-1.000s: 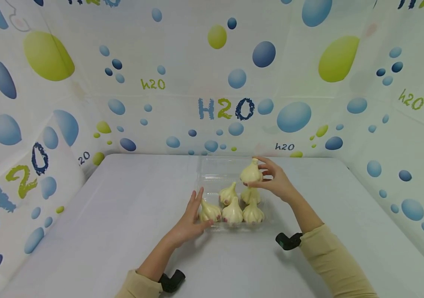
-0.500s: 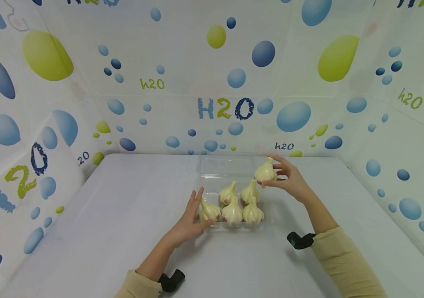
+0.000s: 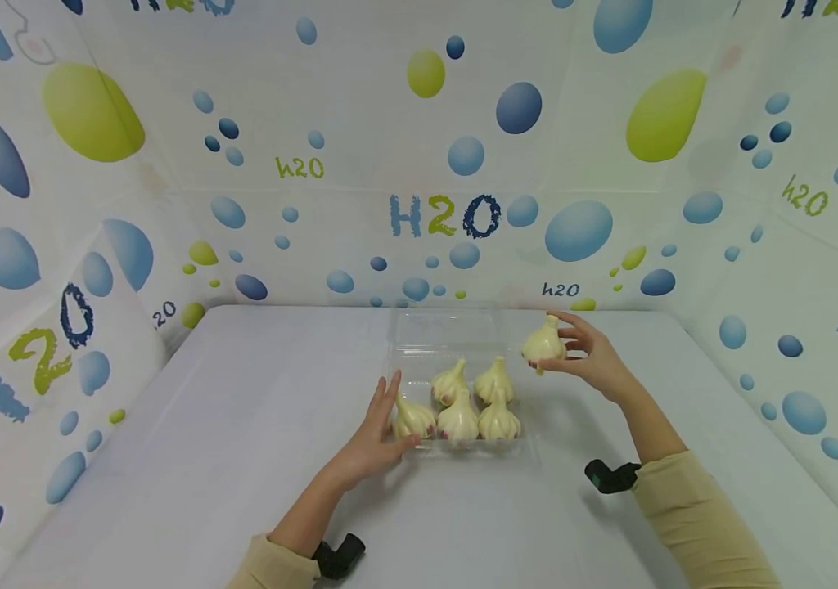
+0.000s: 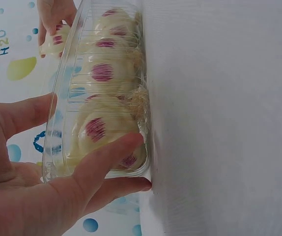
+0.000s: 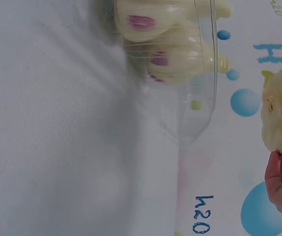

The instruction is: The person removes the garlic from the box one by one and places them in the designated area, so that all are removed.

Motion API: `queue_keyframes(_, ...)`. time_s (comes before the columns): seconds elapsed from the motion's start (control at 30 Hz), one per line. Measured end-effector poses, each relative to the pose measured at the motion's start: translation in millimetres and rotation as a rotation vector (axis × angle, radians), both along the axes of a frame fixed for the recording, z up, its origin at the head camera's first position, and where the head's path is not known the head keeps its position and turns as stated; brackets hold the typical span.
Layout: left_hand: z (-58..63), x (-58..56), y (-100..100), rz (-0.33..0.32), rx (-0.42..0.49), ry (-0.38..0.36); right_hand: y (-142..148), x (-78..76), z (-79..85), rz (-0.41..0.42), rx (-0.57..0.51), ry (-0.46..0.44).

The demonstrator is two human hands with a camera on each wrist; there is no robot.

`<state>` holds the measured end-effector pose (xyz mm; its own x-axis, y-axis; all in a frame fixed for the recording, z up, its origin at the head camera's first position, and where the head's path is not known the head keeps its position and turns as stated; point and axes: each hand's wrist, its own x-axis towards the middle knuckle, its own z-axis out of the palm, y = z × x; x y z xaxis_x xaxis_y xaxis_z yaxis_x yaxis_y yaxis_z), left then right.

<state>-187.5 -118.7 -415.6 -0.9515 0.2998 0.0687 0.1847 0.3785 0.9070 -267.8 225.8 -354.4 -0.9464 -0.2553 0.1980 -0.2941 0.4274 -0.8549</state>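
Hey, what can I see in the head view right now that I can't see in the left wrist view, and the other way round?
Only the head view shows the left sleeve, the right sleeve and a black device at each wrist.

Only the left wrist view shows tan, stringy fibres low on the bulbs.

Both show the left hand touching the clear container, garlic bulbs inside it, and the right hand holding another bulb outside it.
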Motion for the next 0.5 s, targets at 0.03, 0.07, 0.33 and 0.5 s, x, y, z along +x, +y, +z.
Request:
queue_keyframes(0.03, -0.4, 0.0, 0, 0.001, 0.001, 0.001, 2, -0.4, -0.3, 0.001, 0.004, -0.002)
queue_keyframes(0.07, -0.9, 0.0, 0, 0.001, 0.003, -0.001, 4, -1.1, -0.7, 0.0, 0.009, -0.002)
queue_keyframes(0.33, -2.1, 0.1, -1, -0.005, 0.009, -0.004, 18, -4.5, -6.4, 0.0, 0.021, -0.03)
queue_keyframes(0.5, 0.0, 0.7, -1, -0.008, 0.018, 0.004, 21, -5.9, -13.0, 0.021, 0.001, -0.057)
